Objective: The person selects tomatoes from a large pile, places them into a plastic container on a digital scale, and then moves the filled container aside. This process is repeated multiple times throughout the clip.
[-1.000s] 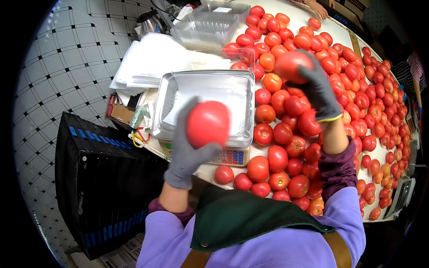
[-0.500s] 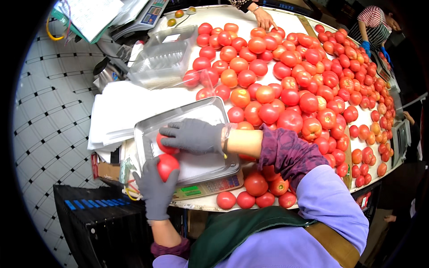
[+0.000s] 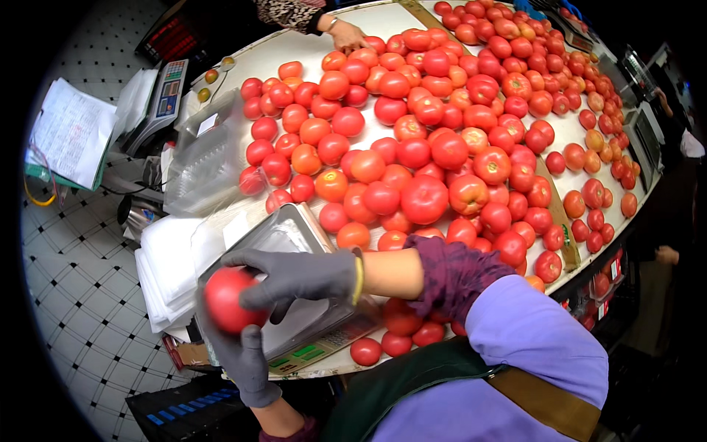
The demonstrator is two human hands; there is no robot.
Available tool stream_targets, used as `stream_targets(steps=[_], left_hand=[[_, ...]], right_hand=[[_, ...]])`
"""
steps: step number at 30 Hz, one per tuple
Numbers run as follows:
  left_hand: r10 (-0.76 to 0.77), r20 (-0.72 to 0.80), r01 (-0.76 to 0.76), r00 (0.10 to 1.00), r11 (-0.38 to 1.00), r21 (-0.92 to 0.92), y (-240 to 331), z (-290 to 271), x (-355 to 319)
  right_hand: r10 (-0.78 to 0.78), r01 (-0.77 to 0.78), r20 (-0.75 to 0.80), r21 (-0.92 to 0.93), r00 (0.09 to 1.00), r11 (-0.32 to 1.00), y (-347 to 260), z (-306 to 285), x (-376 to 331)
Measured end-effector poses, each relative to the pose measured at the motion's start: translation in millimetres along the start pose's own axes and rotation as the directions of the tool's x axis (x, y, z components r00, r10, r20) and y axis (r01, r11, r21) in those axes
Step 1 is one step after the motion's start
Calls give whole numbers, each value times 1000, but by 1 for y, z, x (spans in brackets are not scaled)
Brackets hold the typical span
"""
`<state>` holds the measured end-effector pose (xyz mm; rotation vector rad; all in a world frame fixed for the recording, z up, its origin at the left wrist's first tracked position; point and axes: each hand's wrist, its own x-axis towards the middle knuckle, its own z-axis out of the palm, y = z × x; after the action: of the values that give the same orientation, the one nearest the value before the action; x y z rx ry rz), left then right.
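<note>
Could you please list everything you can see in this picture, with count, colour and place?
tomatoes on table: many, red and orange, spread over the white table
held tomato: one, red, between both hands
scale: one, metal pan, table's near edge
clear trays: stack, transparent, left
white sheets: stack, left of scale
second scale: one, grey, far left
co-worker's hand: one, top edge
left hand: grey glove, under the tomato
right hand: grey glove, over the tomato

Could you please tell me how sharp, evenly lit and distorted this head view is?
Head view: sharp, evenly lit pile of red tomatoes; round table's pale edge bows from fisheye; corners black; grey-gloved hands on a red tomato slightly soft.
</note>
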<state>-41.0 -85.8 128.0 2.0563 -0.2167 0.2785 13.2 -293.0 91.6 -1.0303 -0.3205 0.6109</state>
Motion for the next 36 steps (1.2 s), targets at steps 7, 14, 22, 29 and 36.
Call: stream_targets(steps=[7, 14, 22, 29, 36], left_hand=[[-281, 209, -21, 937, 552, 834, -31, 25, 26], [-153, 77, 42, 985, 652, 757, -61, 45, 19], [-333, 45, 74, 942, 334, 940, -55, 17, -6], [-280, -38, 192, 959, 549, 813, -75, 18, -14], [-314, 66, 125, 947, 552, 824, -74, -4, -26]], right_hand=[[41, 49, -539, 150, 841, 988, -58, -105, -118], [-110, -72, -597, -272, 794, 960, -67, -185, -138], [-409, -607, -622, -773, 667, 185, -134, -283, -128], [-290, -720, -699, -692, 653, 46, -78, -286, -148], [-536, 126, -643, -570, 547, 812, -111, -323, -179]])
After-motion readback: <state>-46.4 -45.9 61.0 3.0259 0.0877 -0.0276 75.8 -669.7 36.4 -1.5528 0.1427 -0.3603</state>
